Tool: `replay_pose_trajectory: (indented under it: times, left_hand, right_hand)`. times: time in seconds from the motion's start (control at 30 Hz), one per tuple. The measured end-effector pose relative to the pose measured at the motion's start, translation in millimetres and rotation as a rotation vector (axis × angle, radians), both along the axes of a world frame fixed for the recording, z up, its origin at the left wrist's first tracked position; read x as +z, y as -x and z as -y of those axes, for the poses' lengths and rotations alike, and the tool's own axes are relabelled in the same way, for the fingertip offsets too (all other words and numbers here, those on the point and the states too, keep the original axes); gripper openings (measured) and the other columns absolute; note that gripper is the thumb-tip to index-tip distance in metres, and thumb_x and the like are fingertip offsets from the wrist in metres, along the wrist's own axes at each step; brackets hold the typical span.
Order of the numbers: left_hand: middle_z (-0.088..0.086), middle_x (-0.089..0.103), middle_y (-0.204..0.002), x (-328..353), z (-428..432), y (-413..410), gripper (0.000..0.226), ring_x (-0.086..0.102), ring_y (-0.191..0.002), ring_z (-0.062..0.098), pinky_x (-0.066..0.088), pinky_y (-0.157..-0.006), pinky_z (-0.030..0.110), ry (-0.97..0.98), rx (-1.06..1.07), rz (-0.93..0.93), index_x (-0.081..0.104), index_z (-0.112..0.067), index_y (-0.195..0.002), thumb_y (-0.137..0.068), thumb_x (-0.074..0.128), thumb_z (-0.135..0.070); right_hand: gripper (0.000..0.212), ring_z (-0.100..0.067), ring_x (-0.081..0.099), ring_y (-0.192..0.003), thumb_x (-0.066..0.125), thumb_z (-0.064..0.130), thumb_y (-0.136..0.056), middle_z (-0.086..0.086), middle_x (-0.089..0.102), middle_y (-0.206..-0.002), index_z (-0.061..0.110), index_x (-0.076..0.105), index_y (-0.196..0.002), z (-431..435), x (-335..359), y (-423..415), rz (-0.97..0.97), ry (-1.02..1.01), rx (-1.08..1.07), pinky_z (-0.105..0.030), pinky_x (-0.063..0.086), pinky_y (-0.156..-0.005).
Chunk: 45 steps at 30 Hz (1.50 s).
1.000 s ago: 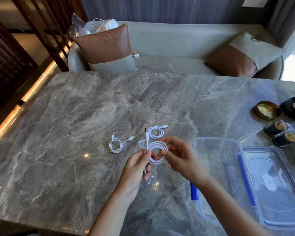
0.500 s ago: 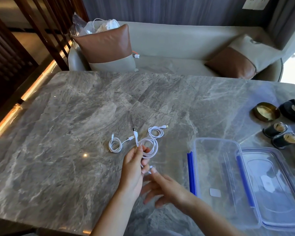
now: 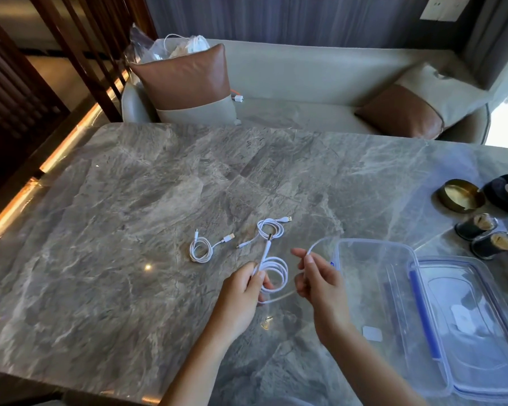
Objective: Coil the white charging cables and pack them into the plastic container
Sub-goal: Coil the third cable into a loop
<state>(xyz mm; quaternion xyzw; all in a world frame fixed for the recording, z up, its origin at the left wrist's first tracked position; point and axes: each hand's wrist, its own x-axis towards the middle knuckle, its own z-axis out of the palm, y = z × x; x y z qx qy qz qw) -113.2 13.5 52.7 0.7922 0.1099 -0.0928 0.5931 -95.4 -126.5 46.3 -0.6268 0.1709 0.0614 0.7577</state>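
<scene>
Three white charging cables are counted left of the plastic container (image 3: 376, 244): a first coil (image 3: 201, 251) farthest from it, a second coil (image 3: 280, 231) nearer, and a third cable (image 3: 284, 273) held by two hands, the left hand (image 3: 241, 293) and the right hand (image 3: 320, 285). One lid (image 3: 481, 332) is counted at the container's right side. Behind that side are counted two small dark jars (gold-topped), a nearer jar (image 3: 494, 244) and a farther jar (image 3: 475, 227), and one brass dish (image 3: 459, 194). Two brown cushions, a left cushion (image 3: 185, 80) and a right cushion (image 3: 402, 112), are seen far behind it.
</scene>
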Motion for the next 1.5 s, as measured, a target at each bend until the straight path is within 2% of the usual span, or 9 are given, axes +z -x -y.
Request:
replay_pose_trajectory:
  times: [0.17,0.3,0.47,0.63,0.83,0.97,1.13,1.27,1.5]
  left_hand:
    - [-0.013,0.059,-0.061,2,3,-2,0.028,0.050,-0.062,0.001,0.039,-0.063,0.020,-0.002,0.007,0.051,0.055,-0.014,-0.068,-0.094,0.045,-0.019]
    - [-0.006,0.052,-0.065,-1,-7,-4,0.030,0.048,-0.068,0.020,0.037,-0.070,0.036,-0.084,-0.037,0.087,0.054,-0.013,-0.068,-0.088,0.042,-0.033]
    - [-0.012,0.050,-0.057,-1,-9,0,0.028,0.043,-0.059,0.002,0.035,-0.062,0.027,-0.152,-0.224,0.072,0.052,-0.024,-0.065,-0.093,0.048,-0.025]
    - [-0.004,0.066,-0.071,7,-9,-1,0.016,0.057,-0.068,0.009,0.046,-0.068,0.034,-0.239,-0.342,0.114,0.059,-0.031,-0.081,-0.092,0.050,-0.024]
    - [-0.024,0.063,-0.058,8,2,6,0.031,0.049,-0.053,-0.003,0.033,-0.054,0.014,-0.272,-0.251,0.165,0.029,-0.031,-0.103,-0.088,0.055,-0.026]
    - [-0.016,0.062,-0.065,10,5,4,0.040,0.048,-0.059,0.003,0.032,-0.053,0.012,-0.296,-0.272,0.176,0.040,-0.036,-0.122,-0.087,0.057,-0.024]
    - [-0.008,0.076,-0.081,8,2,-6,0.017,0.067,-0.077,0.005,0.052,-0.074,0.032,-0.331,-0.192,0.125,0.060,-0.025,-0.103,-0.086,0.059,-0.029]
    - [-0.006,0.076,-0.084,0,0,-8,0.010,0.067,-0.077,0.006,0.051,-0.073,0.033,-0.349,-0.159,0.124,0.061,-0.018,-0.091,-0.085,0.061,-0.026]
    - [-0.006,0.075,-0.081,-21,-3,-2,0.013,0.066,-0.071,0.008,0.051,-0.069,0.031,-0.381,-0.125,0.074,0.056,-0.021,-0.084,-0.082,0.066,-0.028]
  right_hand:
    - [0.029,-0.004,0.036,-0.044,0.045,0.017,-0.097,0.009,0.045,-0.060,0.021,0.071,-0.086,6,3,-10,0.013,-0.094,0.022,-0.021,0.047,-0.059]
    - [0.028,-0.005,0.035,-0.046,0.044,0.016,-0.097,0.002,0.045,-0.068,0.017,0.071,-0.091,10,10,-16,0.023,-0.059,0.150,-0.017,0.039,-0.046]
    - [0.025,0.003,0.051,-0.065,0.047,0.026,-0.096,0.011,0.064,-0.076,0.015,0.069,-0.099,11,17,-15,0.046,0.185,0.568,-0.010,0.041,-0.057]
    - [0.014,-0.006,0.057,-0.078,0.056,0.011,-0.091,-0.010,0.068,-0.087,0.006,0.065,-0.100,15,20,-15,0.198,0.382,0.902,-0.024,0.048,-0.077]
    - [0.028,-0.021,0.064,-0.100,0.050,-0.002,-0.085,-0.009,0.071,-0.105,0.006,0.066,-0.106,15,13,-20,0.182,0.639,0.911,-0.040,0.049,-0.091]
    - [0.039,0.013,0.057,-0.084,0.047,-0.004,-0.087,0.017,0.062,-0.094,0.015,0.054,-0.120,16,11,-20,0.206,0.650,0.889,-0.009,0.043,-0.078]
    - [0.011,-0.003,0.058,-0.070,0.051,-0.004,-0.090,0.005,0.062,-0.079,-0.004,0.042,-0.097,14,3,-16,0.234,0.405,0.698,-0.022,0.046,-0.070]
    - [0.013,-0.010,0.063,-0.074,0.054,0.000,-0.090,0.001,0.069,-0.076,-0.003,0.045,-0.099,15,-4,-12,0.123,0.186,0.620,-0.024,0.049,-0.072]
    - [0.017,-0.001,0.060,-0.064,0.061,0.005,-0.083,0.007,0.068,-0.072,0.016,0.066,-0.094,20,-10,-13,0.136,0.545,0.747,-0.019,0.048,-0.066]
